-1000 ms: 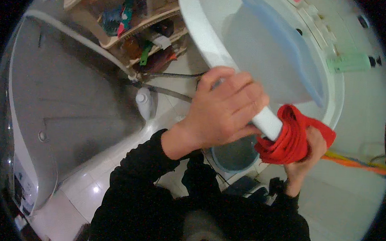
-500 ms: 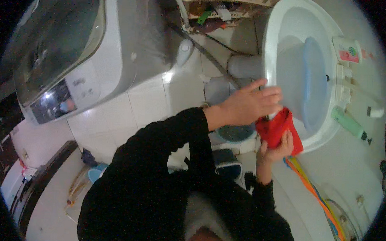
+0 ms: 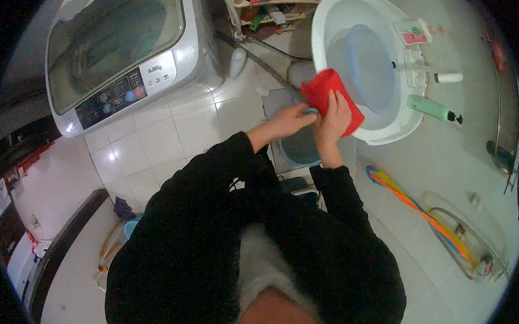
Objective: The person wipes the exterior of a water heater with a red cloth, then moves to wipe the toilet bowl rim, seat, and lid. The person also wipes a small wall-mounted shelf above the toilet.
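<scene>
Head view: red cloth (image 3: 323, 88) is at the near-left edge of the white washbasin (image 3: 319, 43), overlapping its rim in the picture; whether it touches the rim, can't tell. Right hand (image 3: 334, 118) holds the cloth, fingers spread across its upper face. Left hand (image 3: 289, 121) just beside, fingers narrowed round a small bluish piece (image 3: 310, 111), kind unclear. Progress, as a judgement: handling looks midway; cloth is picked up and gripped, but not yet set down or released, and the bluish piece is not yet let go. How wet or clean the cloth is can't be read here. Basin has a pale blue shape (image 3: 372, 63) inside, exact nature unclear; white tap (image 3: 443, 75) and green bottle (image 3: 427, 105) along its far-right side, plus a pink-and-white pack (image 3: 413, 33). Below the hands, a round bucket (image 3: 299, 149) on the pale tiled floor (image 3: 185, 130). Room outward: grey washing machine (image 3: 189, 54) to the left, lid down, white bottle (image 3: 238, 62) near its side, cluttered shelf rack (image 3: 281, 1) at top, multicoloured strands (image 3: 422, 212) by the pale wall on the right.
</scene>
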Motion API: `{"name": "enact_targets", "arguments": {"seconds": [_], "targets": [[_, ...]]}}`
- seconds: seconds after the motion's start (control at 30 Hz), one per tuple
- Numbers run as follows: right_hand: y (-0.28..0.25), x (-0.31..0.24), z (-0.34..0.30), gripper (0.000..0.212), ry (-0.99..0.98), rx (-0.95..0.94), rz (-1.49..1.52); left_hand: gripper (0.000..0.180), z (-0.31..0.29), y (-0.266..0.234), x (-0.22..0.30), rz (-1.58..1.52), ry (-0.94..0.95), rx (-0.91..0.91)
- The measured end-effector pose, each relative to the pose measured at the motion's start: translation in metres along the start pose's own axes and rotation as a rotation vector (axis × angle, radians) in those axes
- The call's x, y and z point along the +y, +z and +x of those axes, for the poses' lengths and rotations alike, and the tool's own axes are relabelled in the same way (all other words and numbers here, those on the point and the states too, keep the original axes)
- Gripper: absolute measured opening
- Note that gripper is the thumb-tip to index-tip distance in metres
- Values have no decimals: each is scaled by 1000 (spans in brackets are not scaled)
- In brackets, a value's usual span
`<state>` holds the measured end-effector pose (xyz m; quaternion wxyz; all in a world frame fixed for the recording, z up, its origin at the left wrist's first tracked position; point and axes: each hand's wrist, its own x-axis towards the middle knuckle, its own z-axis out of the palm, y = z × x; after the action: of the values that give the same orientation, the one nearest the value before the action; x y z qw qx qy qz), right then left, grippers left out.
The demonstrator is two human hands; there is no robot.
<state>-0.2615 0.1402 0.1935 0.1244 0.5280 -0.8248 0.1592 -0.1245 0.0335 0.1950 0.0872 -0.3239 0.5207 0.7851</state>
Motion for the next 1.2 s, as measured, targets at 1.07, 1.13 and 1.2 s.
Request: {"name": "enact_targets", "arguments": {"seconds": [1.07,1.13,1.2], "targets": [[-20,48,10,37,184,-178,320,41,53,-52,105,-323,389,645],[-19,48,8,36,229,-190,330,39,-10,-71,118,-90,436,769],[-18,48,7,35,246,-182,338,40,-79,-105,133,286,529,1004]]}}
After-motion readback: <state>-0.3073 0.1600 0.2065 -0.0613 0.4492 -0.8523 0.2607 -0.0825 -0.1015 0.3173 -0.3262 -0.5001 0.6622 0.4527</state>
